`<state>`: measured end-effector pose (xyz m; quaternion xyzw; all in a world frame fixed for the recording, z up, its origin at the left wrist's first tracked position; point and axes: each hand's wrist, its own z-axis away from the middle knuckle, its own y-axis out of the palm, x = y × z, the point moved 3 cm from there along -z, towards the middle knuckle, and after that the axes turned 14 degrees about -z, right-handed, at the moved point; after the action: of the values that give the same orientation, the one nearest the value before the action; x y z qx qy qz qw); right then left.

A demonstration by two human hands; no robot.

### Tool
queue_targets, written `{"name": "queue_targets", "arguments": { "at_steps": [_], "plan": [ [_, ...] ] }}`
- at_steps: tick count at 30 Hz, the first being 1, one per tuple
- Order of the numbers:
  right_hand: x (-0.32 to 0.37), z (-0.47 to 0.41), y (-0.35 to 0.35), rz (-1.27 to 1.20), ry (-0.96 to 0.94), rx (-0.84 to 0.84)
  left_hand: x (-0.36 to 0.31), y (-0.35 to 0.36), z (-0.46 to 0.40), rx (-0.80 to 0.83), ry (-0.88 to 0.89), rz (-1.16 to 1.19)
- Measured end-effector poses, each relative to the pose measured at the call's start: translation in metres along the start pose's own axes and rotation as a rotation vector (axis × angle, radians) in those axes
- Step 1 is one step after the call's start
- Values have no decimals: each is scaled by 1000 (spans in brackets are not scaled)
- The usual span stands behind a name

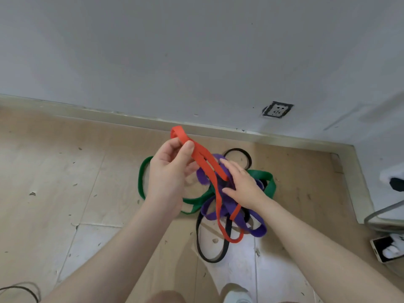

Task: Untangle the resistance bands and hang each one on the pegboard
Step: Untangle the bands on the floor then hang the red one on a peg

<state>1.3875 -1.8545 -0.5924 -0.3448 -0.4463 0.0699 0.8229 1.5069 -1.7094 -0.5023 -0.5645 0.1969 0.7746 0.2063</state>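
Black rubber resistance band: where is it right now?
In the head view the black rubber resistance band lies on the wooden floor at centre, tangled beneath the purple band and green band, one loop near the baseboard.

Orange band (205,165) in left hand (168,171)

A tangled heap of flat rubber resistance bands (218,193) lies on the wooden floor (65,171), before the white wall (196,51). A wall socket (277,109) sits behind and right of the heap.
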Motion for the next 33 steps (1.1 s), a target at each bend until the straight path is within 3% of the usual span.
{"name": "queue_targets", "arguments": {
  "at_steps": [5,9,13,15,17,19,21,23,25,30,33],
  "plan": [
    [-36,4,4,-238,238,-37,68,-18,-19,-142,-255,-13],
    [-63,19,0,-740,385,-125,116,-29,-34,-215,-366,-160],
    [-64,25,-7,-1012,362,-90,143,-25,-47,-200,-509,-249],
    [-62,25,-11,-1066,326,-100,148,-16,-47,-124,-605,-470],
    [-60,24,-14,-996,265,-117,144,-2,-44,-21,-545,-850],
    [-55,24,-16,-907,185,-129,137,18,-41,47,-279,-991],
    [-52,23,-16,-895,120,-157,131,42,-33,240,-172,-841],
    [-53,22,-14,-883,100,-164,131,65,-24,461,-275,-693],
    [-57,22,-15,-887,112,-167,136,76,-24,562,-285,-665],
    [-73,21,-18,-1043,184,-141,164,70,-39,540,-172,-775],
    [-77,18,-21,-1186,182,-92,178,68,-42,429,-340,-816]
  ]
}}
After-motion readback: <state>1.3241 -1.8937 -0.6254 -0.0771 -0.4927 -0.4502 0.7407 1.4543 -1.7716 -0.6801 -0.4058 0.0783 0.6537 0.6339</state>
